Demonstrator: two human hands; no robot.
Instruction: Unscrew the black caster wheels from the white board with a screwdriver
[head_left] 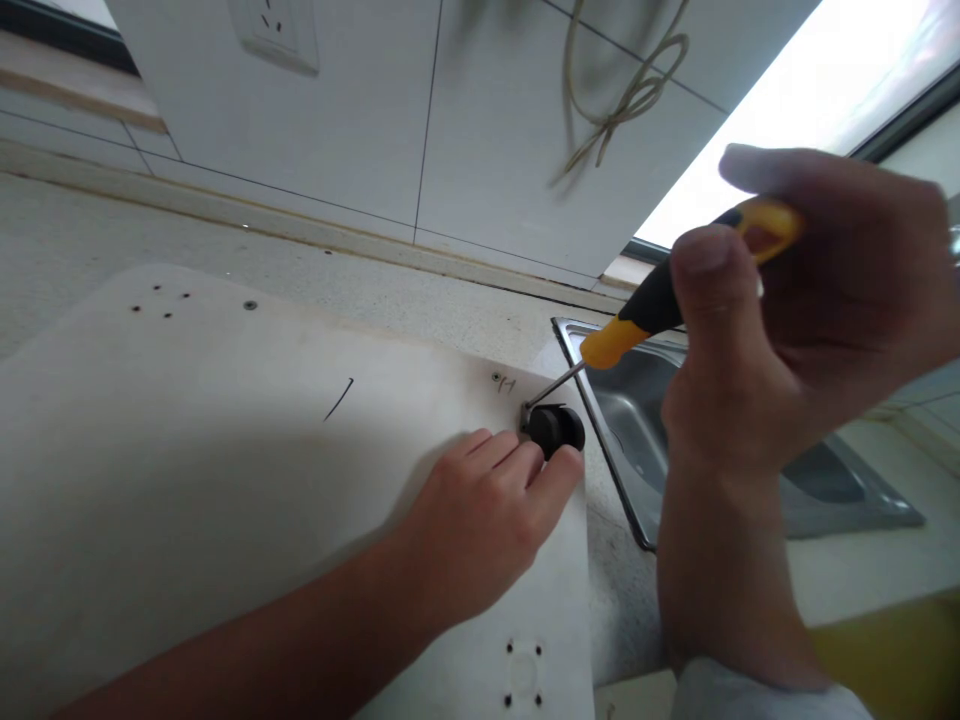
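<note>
A black caster wheel [556,428] sits near the right corner of a white board [247,460]. My left hand [495,510] holds the caster with its fingers curled round the near side. In my right hand [795,300] is a screwdriver [649,303] with a yellow and black handle, pinched between thumb and fingers. Its shaft slants down to the left, and the tip meets the caster's metal plate [525,416] at a corner. Whether a screw sits under the tip is too small to tell. Groups of dark screw holes [523,674] mark other corners of the board.
To the right, a steel sink [622,420] is set into the speckled counter [420,330]. A tiled wall [360,110] rises behind, with a power socket [274,25] and a looped pale cord [634,95] hanging. Something yellow [892,650] is at lower right.
</note>
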